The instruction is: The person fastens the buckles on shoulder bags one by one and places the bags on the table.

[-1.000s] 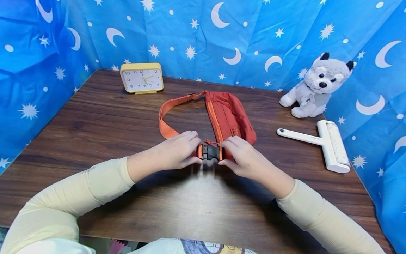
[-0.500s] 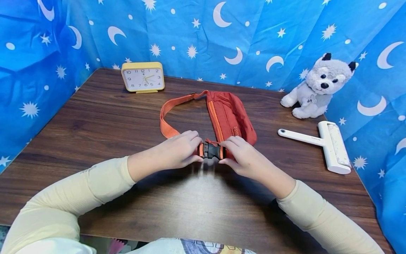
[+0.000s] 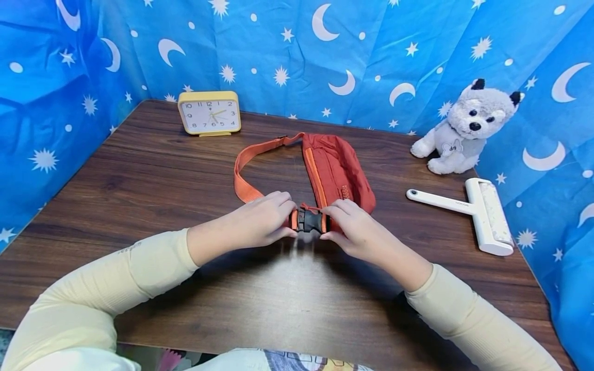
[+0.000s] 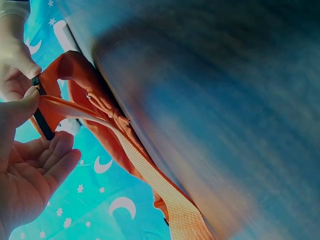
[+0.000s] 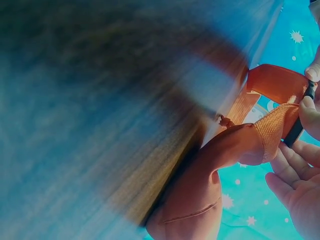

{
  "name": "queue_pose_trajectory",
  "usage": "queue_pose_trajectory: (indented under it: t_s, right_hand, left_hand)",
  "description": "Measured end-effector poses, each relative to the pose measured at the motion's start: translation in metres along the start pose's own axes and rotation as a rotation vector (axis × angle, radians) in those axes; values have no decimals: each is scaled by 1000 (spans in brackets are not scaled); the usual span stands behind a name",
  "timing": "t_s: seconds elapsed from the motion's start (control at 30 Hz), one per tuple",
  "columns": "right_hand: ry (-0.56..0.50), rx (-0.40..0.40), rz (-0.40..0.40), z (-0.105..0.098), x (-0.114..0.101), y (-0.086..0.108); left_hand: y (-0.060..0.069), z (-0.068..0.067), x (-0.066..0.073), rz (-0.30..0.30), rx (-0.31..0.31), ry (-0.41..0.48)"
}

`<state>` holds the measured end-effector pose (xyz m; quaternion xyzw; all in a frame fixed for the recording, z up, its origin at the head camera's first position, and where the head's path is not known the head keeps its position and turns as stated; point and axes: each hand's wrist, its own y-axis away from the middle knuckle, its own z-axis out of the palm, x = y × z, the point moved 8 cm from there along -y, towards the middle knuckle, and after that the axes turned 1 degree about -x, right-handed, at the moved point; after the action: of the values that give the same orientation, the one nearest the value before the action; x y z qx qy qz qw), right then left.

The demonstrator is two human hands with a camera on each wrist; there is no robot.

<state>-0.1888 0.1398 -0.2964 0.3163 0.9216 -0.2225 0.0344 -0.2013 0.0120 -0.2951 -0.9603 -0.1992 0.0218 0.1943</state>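
Observation:
A rust-red waist bag lies on the table, its orange strap looping out to the left. At the near end of the bag, the two halves of its black side-release buckle are joined. My left hand pinches the buckle's left end between thumb and fingers. On the opposite end, my right hand pinches the buckle the same way. In the left wrist view the black buckle edge sits between thumb and fingertips, and the strap runs down from it.
A yellow alarm clock stands at the back left of the wooden table. At the back right sits a grey plush dog. A white lint roller lies to the right. Blue curtains surround the table.
Both hands stay on the buckle, and the bag lies as before. Only the head view has shifted very slightly.

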Motion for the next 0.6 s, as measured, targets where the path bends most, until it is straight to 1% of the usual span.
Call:
queue_pose_trajectory:
  t_s: [0.33,0.47,0.6]
  right_hand:
    - [-1,-22,3,2,0,-2]
    - [2,-28,9,2,-1,-3]
    - [1,-30,13,2,0,-3]
  left_hand:
    - [1,0,0,-7,3,21]
    - [1,-1,1,-1,9,19]
    - [0,-1,1,-7,1,22]
